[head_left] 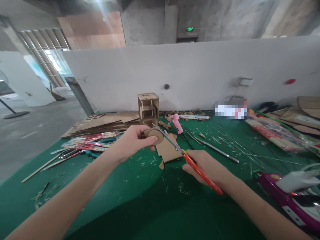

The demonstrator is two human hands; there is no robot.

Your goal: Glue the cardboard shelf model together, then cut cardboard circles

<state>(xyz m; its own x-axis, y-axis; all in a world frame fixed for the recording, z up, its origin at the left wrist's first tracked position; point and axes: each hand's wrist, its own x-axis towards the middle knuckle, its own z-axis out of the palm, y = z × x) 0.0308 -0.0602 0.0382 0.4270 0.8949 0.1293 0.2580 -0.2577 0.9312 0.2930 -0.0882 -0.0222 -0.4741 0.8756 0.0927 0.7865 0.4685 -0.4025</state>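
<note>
My left hand [136, 141] pinches a small rounded piece of cardboard [157, 136] between thumb and fingers, held above the table. In my right hand [206, 163] are scissors [197, 170] with red handles. Their blades point up and left and reach the far edge of the rounded piece; whether they are cutting into it I cannot tell. Below the blades a larger cardboard sheet [168, 151] with cut edges lies on the green table. Just behind my left hand stands a small cardboard shelf structure [148, 108] with several levels, its lower part partly hidden.
A pink glue gun [177, 124] lies beyond the sheet, near a craft knife [220, 150]. Stacked cardboard [110, 121] and wrapped sticks [87, 143] lie on the left. At right are a purple power strip [277, 196] and packaged sticks [275, 136]. Scraps litter the green table [120, 206].
</note>
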